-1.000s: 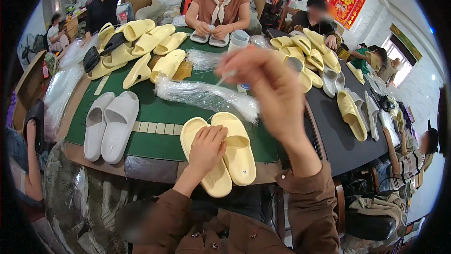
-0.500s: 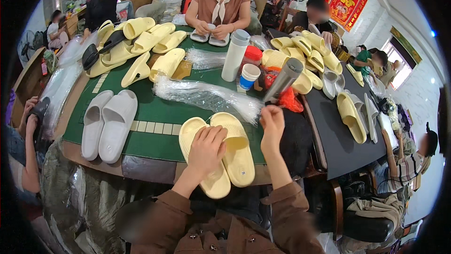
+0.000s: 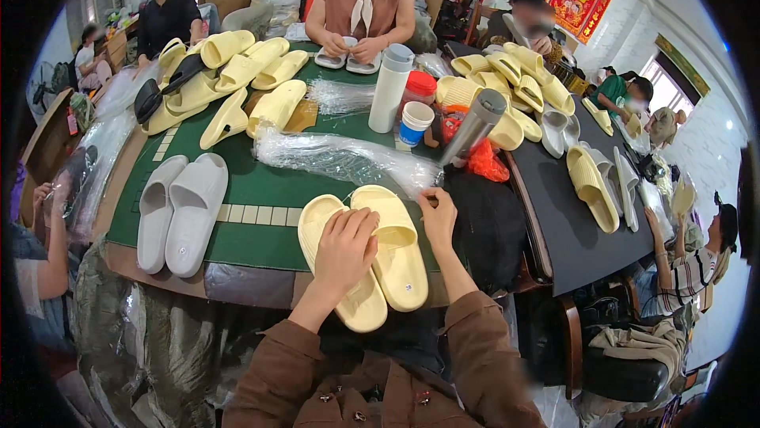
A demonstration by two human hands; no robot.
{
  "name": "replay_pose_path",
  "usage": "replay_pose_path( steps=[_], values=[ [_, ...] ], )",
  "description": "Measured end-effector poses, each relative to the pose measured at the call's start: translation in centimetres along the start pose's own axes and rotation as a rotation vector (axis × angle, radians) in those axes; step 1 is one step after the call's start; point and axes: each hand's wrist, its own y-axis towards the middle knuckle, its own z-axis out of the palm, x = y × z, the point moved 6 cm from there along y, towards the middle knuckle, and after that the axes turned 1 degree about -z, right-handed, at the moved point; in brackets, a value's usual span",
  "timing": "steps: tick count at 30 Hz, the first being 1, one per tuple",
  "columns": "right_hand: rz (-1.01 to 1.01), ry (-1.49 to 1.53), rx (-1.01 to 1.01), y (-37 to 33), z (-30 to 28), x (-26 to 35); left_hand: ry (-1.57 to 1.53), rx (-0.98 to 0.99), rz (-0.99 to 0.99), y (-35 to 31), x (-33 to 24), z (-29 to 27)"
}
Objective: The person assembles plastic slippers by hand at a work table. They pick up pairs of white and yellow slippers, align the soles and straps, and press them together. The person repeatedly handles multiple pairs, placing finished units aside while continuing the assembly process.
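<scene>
Green-topped counter (image 3: 257,246): pale-yellow ribbed foam slippers (image 3: 402,263) are sitting side by side, overhanging the near edge; pairing's looking done, fastening unclear. Left hand (image 3: 345,250) is gripping the left slipper; right hand's (image 3: 438,220) fingers are pinching together, contents unclear.

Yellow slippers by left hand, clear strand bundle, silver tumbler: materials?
Yellow slippers: probably molded foam or soft plastic, matte; ribbed, seamless look. Clear strand bundle: likely plastic, glossy; see-through with bright glints. Silver tumbler: perhaps metal, satin; soft lengthwise sheen.
</scene>
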Motion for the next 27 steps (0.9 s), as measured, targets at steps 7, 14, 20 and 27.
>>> replay_pose_path(
  steps=[7,14,20,27],
  values=[
    [-0.072,0.143,-0.037,-0.5,0.0,-0.2,0.006,0.002,0.007,0.0,-0.2,-0.1],
    [-0.042,0.146,-0.013,-0.5,0.1,-0.2,-0.022,-0.002,0.004,0.0,-0.4,-0.4],
    [-0.040,0.155,0.012,-0.6,0.2,0.1,-0.072,0.068,0.011,-0.1,-0.6,-0.6],
    [-0.128,0.148,-0.027,-0.6,0.0,0.0,-0.110,0.049,0.176,-0.5,-1.0,-0.5]
  ],
)
